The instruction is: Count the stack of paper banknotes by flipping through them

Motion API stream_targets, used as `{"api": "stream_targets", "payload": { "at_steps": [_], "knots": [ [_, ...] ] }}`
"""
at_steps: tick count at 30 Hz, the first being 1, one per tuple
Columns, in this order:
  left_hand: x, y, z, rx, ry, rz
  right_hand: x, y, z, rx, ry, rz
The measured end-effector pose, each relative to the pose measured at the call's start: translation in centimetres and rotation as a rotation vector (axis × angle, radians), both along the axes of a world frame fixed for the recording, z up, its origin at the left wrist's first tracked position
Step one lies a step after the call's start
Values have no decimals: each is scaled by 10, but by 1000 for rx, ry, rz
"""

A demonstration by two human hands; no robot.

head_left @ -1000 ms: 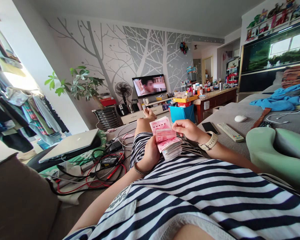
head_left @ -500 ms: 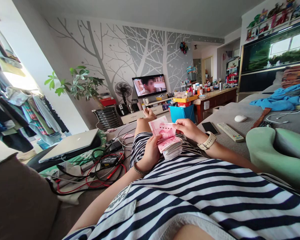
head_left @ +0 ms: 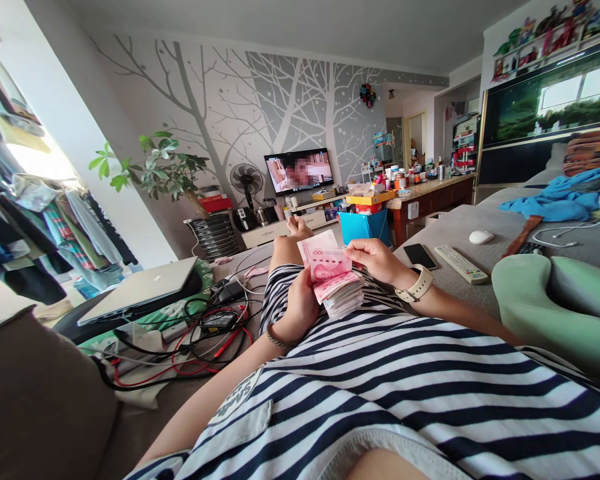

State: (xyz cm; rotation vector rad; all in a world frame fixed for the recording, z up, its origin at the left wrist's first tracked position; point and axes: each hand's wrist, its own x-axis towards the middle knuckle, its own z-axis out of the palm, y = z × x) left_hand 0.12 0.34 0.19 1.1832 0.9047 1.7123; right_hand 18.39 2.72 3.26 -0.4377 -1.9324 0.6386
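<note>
A thick, folded stack of pink banknotes (head_left: 344, 300) rests above my lap, gripped at its left side by my left hand (head_left: 303, 300), whose fingers are closed around it. The upper part of the notes stands up and leans away from me. My right hand (head_left: 373, 259) pinches the top right corner of one pink banknote (head_left: 330, 263) marked 100, thumb against fingers. That note's lower left part meets my left thumb. Some fingers of both hands are hidden behind the notes.
On the sofa to the right lie a black phone (head_left: 420, 256), a remote control (head_left: 461, 264), a white mouse (head_left: 481, 237) and a green neck pillow (head_left: 540, 300). To the left are a laptop (head_left: 145, 287) and tangled cables (head_left: 215, 347). A television (head_left: 299, 171) plays ahead.
The pinched banknote has tilted more upright, showing more of its face. My left thumb has shifted slightly left and down. My right hand has barely moved.
</note>
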Motion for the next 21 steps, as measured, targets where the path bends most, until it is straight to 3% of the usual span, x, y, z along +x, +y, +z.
{"api": "stream_targets", "payload": {
  "at_steps": [9, 21],
  "knots": [
    [0, -7, 2, -8, 84, 95, -1, 0, 0, -28, 34, 24],
    [-1, 4, -5, -30, -23, 12, 0, 1, 0, -19, 29, 42]
  ]
}}
